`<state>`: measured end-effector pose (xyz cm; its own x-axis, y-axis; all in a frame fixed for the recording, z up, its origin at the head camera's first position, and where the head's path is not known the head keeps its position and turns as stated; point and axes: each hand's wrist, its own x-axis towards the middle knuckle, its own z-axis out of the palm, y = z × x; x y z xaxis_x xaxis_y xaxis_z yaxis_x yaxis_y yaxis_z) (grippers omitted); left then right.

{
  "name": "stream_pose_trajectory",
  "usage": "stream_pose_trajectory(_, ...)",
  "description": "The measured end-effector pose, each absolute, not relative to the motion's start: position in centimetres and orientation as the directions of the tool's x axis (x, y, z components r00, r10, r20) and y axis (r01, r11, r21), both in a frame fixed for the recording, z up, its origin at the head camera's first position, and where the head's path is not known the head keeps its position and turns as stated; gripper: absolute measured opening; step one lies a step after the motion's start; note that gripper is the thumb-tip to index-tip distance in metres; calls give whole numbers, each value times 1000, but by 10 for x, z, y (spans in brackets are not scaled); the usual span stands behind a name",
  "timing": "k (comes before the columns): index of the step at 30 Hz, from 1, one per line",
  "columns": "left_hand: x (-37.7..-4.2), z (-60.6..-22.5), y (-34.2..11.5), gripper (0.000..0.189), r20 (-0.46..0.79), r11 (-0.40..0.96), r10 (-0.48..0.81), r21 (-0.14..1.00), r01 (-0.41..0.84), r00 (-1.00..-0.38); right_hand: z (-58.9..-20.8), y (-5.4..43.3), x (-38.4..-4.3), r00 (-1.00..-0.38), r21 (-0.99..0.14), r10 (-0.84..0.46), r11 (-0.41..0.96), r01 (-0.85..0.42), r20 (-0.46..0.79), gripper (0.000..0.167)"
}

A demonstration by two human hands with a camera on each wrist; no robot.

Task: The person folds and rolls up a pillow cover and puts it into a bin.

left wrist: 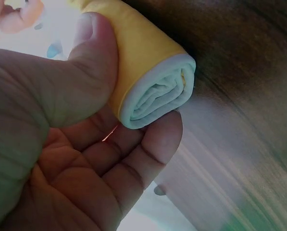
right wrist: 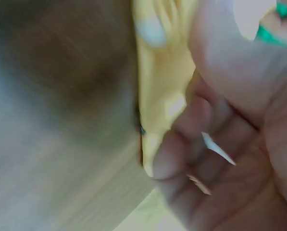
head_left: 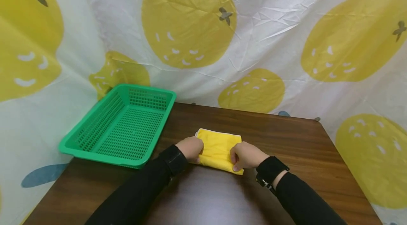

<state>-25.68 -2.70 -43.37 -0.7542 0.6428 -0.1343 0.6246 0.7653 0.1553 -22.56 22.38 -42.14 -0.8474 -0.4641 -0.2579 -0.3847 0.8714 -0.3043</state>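
A yellow cloth (head_left: 220, 144) with a white edge lies on the table in front of me, its near side rolled up and its far part flat. At the roll's left end, my left hand (head_left: 192, 148) grips it, thumb on top and fingers curled beneath. Its spiral of whitish layers shows in the left wrist view, at the end of the rolled cloth (left wrist: 155, 94). My right hand (head_left: 249, 155) pinches the roll near its right end. The right wrist view is blurred, with curled fingers (right wrist: 169, 154) against the yellow fabric (right wrist: 162, 82).
A green plastic basket (head_left: 143, 119) with slotted sides stands at the left of the dark wooden table (head_left: 279, 133). Behind the table hangs a white sheet (head_left: 260, 34) printed with yellow fruit. Black bands circle both wrists.
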Motion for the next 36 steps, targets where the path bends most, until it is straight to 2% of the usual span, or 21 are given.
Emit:
stream_pose_trajectory(3,-259,-437,-27,26,-136,770,637,166,616,-759,-425,222,-205,-864,-204,-495,859,-469,-97,18)
stream_pose_trajectory(6,-262,-441,-28,26,-139,770,637,163,617,-758,-428,219,-183,-838,-33,-542,838,-544,59,19)
stream_pose_trajectory(8,-262,-441,-28,26,-141,771,636,164,615,-759,-432,217,-172,-808,83,-573,820,-567,140,25)
stream_pose_trajectory(11,-262,-440,-29,26,-147,775,630,172,608,-762,-436,213,-162,-786,166,-583,812,-559,206,33)
stream_pose_trajectory(21,-261,-439,-29,26,-132,769,637,172,616,-759,-444,209,-170,-845,106,-496,868,-484,201,31)
stream_pose_trajectory(27,-262,-441,-29,27,-129,773,631,180,608,-765,-443,212,-170,-838,106,-511,860,-500,189,34)
stream_pose_trajectory(36,-260,-440,-29,26,-142,771,635,175,612,-760,-441,214,-169,-819,99,-565,825,-557,102,27)
